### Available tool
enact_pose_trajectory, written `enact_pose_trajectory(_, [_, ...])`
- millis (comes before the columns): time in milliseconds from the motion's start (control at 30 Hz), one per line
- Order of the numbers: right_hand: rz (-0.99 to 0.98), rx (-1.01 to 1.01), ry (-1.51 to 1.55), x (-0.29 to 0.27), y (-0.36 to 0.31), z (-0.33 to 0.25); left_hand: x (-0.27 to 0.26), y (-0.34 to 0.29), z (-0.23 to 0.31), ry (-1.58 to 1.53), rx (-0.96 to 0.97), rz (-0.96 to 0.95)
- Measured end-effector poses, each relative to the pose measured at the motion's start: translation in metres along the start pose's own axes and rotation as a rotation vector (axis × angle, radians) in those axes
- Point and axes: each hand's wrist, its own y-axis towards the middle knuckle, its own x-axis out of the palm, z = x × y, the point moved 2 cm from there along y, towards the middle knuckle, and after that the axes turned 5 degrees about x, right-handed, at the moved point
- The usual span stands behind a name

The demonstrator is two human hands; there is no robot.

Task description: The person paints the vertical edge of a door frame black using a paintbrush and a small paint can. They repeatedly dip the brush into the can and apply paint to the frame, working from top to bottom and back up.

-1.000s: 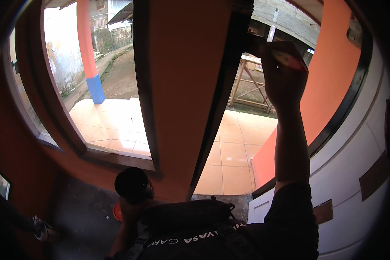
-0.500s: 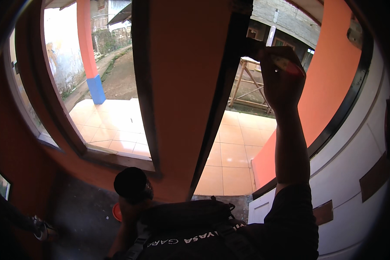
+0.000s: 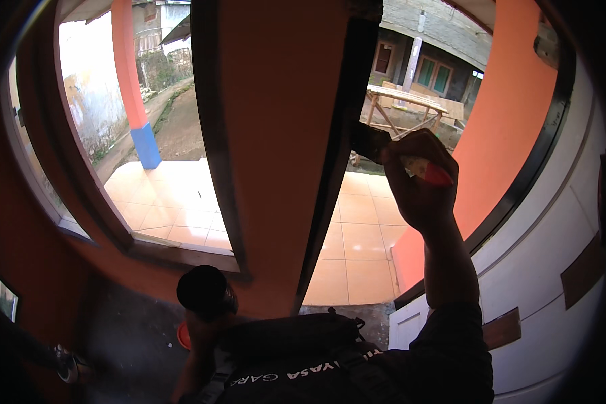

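Reaching up in front of the open doorway, my right hand [image 3: 417, 192] grips a paintbrush [image 3: 438, 176] whose handle ends in red. The brush's dark head meets the edge of the black door frame [image 3: 357, 74]; the exact contact is hard to see in the shadow. Low and left of centre, my left hand [image 3: 204, 328] is wrapped round a dark round container [image 3: 201, 291], held upright close to my body. What is inside shows only as black.
Orange wall [image 3: 269, 135] separates the doorway from a dark-framed window [image 3: 182, 252]. A white door [image 3: 539, 289] stands at the right. Below my left hand, a red round object [image 3: 182, 334] is partly hidden. Outside are a tiled porch [image 3: 357, 249] and a bamboo stand [image 3: 411, 99].
My right hand has moved down and slightly left with the paintbrush, along the door frame. My left hand still holds the container in nearly the same place.
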Motion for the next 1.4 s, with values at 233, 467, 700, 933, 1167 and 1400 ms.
enact_pose_trajectory(233, [0.206, -0.074, -0.174, -0.007, 0.068, 0.008, 0.005, -0.001, 0.0, -0.014, -0.049, 0.004])
enact_pose_trajectory(467, [0.165, -0.242, -0.224, 0.013, 0.024, 0.014, 0.008, -0.002, 0.004, 0.008, -0.047, 0.001])
enact_pose_trajectory(700, [0.13, -0.327, -0.123, -0.001, 0.01, -0.01, 0.001, 0.001, 0.0, -0.135, -0.017, -0.018])
enact_pose_trajectory(933, [0.299, -0.468, -0.19, 0.004, 0.072, 0.003, 0.006, -0.003, 0.015, -0.033, -0.157, 0.015])
enact_pose_trajectory(1167, [-0.005, -0.166, -0.184, 0.017, 0.013, 0.007, 0.002, -0.009, 0.013, -0.014, -0.021, 0.105])
enact_pose_trajectory(1400, [0.227, -0.411, -0.166, 0.004, 0.065, -0.013, -0.003, -0.006, 0.01, -0.038, -0.062, 0.089])
